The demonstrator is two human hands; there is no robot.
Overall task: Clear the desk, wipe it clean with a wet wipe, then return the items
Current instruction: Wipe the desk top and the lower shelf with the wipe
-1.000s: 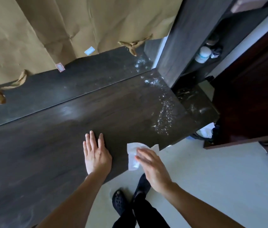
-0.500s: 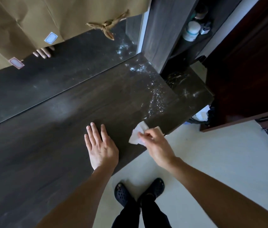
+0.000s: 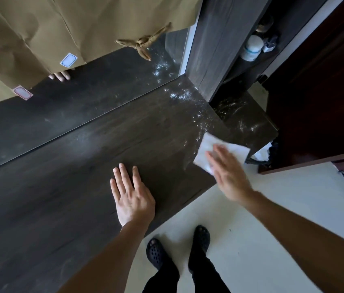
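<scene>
Wiping the desk's (image 3: 65, 187) near edge
Our right hand (image 3: 228, 172) presses flat on the wet wipe (image 3: 207, 149); our left hand (image 3: 132, 197) lies spread, empty, just beside it.

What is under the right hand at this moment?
Under the right hand lies a white wet wipe, spread flat on the dark desk near its front corner. The fingers cover part of the wipe, so the desk surface beneath is hidden.
</scene>
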